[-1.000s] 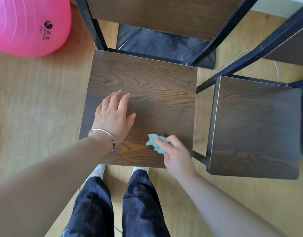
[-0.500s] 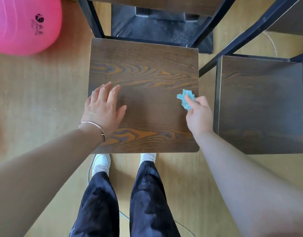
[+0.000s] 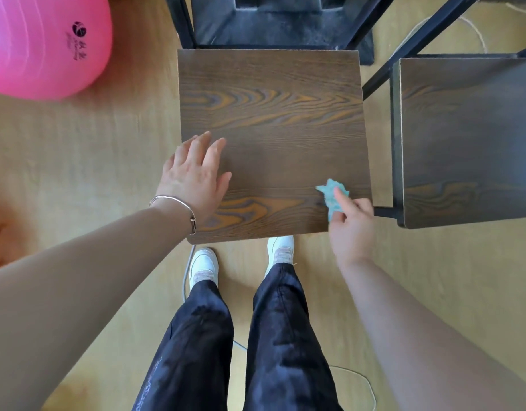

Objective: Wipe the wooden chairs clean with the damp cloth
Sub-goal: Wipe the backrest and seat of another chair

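Observation:
A dark wooden chair seat [image 3: 273, 120] with orange grain and a black metal frame stands right in front of me. My left hand [image 3: 196, 176] rests flat on its near left part, fingers straight, a thin bangle on the wrist. My right hand [image 3: 352, 223] pinches a small crumpled teal cloth [image 3: 333, 195] and presses it onto the seat near the front right corner. A second wooden chair seat [image 3: 469, 137] stands just to the right.
A large pink exercise ball [image 3: 42, 43] lies on the wooden floor at the upper left. A dark mat [image 3: 273, 22] sits behind the chair. A white cable [image 3: 356, 378] runs on the floor by my feet.
My right hand swept the cloth from the seat's front middle up to the right edge, then back down to the front right corner. My left hand stayed flat on the seat.

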Available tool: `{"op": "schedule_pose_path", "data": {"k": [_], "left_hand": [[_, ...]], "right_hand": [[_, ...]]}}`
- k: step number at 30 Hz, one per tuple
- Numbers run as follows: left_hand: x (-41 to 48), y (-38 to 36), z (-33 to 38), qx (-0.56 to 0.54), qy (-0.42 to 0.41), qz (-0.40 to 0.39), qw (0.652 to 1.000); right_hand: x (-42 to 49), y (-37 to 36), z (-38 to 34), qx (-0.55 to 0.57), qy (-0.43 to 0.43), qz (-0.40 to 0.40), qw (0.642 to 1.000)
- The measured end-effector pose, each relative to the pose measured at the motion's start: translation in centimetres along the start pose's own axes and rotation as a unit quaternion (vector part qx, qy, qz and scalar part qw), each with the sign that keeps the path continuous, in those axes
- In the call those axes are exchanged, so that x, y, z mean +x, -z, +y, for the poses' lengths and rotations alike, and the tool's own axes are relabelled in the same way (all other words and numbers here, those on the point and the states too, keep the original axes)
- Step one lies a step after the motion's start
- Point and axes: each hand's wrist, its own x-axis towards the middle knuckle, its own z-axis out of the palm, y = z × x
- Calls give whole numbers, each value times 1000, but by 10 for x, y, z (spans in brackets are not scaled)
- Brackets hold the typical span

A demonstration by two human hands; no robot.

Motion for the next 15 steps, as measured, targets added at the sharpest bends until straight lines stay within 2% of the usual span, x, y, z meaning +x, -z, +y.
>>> {"op": "schedule_pose_path", "data": {"k": [3,5,12,15], "left_hand": [[-6,4,-15,3,-6,-5,1000],[-10,6,-25,2,-5,-7,1000],[-23,8,-61,4,21,1,1000],[-31,11,-72,1,27,4,1000]], "right_hand": [[1,-8,-4,2,-86,34,996],[-4,-20,-20,3,-87,20,996],[-50,-69,-90,2,73,-67,995],[-84,-88,-115,-2,117,-137,984]]}}
